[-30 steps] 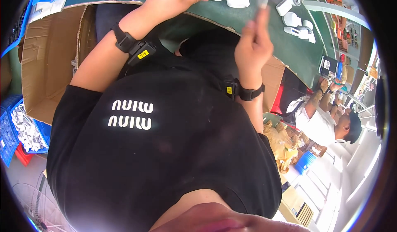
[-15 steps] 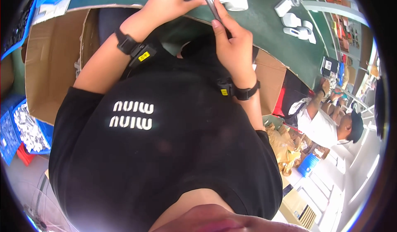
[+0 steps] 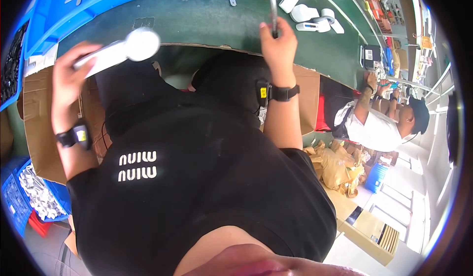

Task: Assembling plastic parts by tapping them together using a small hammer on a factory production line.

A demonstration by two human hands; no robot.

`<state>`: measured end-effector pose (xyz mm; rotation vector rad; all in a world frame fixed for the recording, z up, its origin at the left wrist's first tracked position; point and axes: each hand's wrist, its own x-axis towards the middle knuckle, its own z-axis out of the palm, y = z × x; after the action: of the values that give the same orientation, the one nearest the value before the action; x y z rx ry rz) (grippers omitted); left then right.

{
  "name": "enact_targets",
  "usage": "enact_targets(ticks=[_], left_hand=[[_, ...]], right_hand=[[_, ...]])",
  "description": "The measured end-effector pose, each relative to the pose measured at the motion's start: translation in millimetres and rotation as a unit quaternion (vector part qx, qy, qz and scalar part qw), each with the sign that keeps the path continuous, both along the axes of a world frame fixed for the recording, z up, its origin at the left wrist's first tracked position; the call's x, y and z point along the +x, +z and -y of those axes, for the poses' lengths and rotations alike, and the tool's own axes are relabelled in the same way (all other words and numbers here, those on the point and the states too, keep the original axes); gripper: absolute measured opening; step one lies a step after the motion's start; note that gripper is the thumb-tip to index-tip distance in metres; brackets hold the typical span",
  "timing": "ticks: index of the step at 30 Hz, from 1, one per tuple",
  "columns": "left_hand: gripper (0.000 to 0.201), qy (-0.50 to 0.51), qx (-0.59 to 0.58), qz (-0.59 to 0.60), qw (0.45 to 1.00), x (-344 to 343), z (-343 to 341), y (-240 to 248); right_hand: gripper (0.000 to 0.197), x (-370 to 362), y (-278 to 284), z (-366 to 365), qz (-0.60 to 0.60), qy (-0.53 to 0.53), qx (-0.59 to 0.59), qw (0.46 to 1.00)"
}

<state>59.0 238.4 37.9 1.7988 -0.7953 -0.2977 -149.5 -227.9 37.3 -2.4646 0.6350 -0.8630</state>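
On the worktop, white parts are grouped beside the right hand, apparently within easy reach. Near the worktop's edge, a long piece is grasped by the left hand at its narrow end, seemingly leaving the round end exposed; a hammer is clasped by the right at its handle.

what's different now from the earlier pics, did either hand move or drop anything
The left hand has carried the long white part left and back toward the person, to the near edge of the green table. The right hand has moved the hammer away from that part, rightward. Neither hand let go. The loose white parts remain grouped on the table.
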Motion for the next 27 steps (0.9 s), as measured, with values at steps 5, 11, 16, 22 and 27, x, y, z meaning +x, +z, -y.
enact_targets(ticks=[5, 11, 16, 22, 27], left_hand=[[0.038, 0.163, -0.063, -0.246, 0.953, 28.0, -201.0, -37.9], [0.035, 0.512, 0.039, -0.254, 0.820, -3.7, -370.3, -182.9], [0.029, 0.391, 0.514, -0.078, 0.760, -86.6, -374.5, -319.2], [0.026, 0.280, 0.435, -0.082, 0.852, -115.8, -296.8, -291.1], [0.022, 0.162, 0.423, -0.031, 0.891, -89.3, -257.5, -304.5]], right_hand=[[0.052, 39.1, 13.1, 56.1, -0.073, -0.089, -0.107, 0.987], [0.069, 84.1, 11.9, 78.0, -0.158, -0.202, -0.135, 0.957], [0.044, 78.7, 4.5, 95.0, -0.119, -0.178, -0.126, 0.969], [0.043, 27.4, 41.4, 63.1, -0.092, -0.220, 0.149, 0.960], [0.031, -23.6, 39.8, 37.6, 0.090, -0.146, 0.341, 0.924]])
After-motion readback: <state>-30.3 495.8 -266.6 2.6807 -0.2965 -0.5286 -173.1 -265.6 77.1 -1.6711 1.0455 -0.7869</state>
